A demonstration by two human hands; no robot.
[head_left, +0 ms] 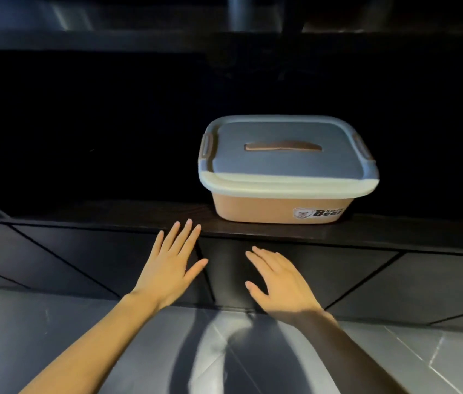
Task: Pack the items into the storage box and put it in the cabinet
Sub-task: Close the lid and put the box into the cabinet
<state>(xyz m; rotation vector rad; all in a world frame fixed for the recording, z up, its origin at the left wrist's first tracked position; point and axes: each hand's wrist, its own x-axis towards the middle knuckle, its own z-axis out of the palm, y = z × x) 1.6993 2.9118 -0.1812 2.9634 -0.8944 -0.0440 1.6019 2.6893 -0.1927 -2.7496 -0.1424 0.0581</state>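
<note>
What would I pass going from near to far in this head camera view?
Grey tiled floor → left hand and right hand, both open and empty → dark shelf edge → lidded storage box → dark cabinet recess.

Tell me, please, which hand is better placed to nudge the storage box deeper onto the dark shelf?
Probably the right hand: it lies open almost directly below the storage box, which sits lidded at the shelf edge. The left hand is open too, but off to the box's left.

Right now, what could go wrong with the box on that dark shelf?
The storage box sits close to the front edge of the cabinet shelf, so a bump might tip it off. Both the left hand and right hand are open and off it, so nothing would catch it.
</note>
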